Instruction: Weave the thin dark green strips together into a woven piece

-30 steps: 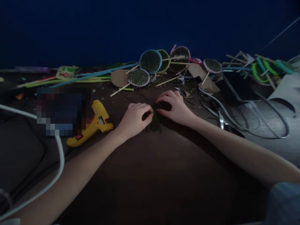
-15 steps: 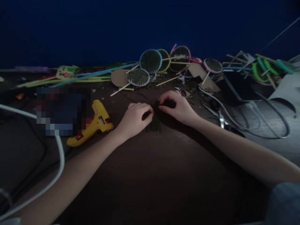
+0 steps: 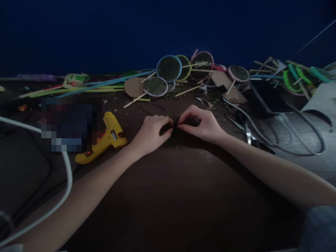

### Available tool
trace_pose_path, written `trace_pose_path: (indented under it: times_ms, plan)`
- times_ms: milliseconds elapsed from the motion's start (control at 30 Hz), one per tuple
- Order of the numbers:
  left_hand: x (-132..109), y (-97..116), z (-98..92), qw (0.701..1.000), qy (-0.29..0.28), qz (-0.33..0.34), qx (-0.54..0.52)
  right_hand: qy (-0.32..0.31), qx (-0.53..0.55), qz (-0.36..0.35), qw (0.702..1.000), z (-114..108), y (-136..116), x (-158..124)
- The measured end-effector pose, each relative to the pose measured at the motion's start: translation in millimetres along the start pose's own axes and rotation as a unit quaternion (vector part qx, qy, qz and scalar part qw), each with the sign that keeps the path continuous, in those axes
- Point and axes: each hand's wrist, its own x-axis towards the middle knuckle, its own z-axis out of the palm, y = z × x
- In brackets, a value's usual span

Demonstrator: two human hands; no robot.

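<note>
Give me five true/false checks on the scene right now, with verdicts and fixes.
1. The left hand and the right hand have their fingertips close together at the thin dark strips. True.

2. The glue gun is black all over. False: the glue gun's body is yellow.

3. The scissors lie to the right of the right hand. True.

4. The blue-rimmed round piece is under the left hand. False: the blue-rimmed round piece is beyond both hands, among other rimmed pieces at the back.

5. A plain brown disc sits to the left of the lilac-rimmed round piece. True.
</note>
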Motion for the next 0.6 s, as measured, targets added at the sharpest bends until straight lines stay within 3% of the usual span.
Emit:
trace_pose_path:
  times_ms: [300, 600]
  plan:
    - [2.2, -0.6, 1.8, 0.999, -0.028, 0.006, 0.025, 0.011, -0.036, -0.066, 0.997, 0.5, -0.5, -3.4]
    - [1.1, -0.2, 2.4, 1.000, -0.011, 0.000, 0.016, 0.029, -0.048, -0.037, 0.998, 0.4, -1.8, -2.5]
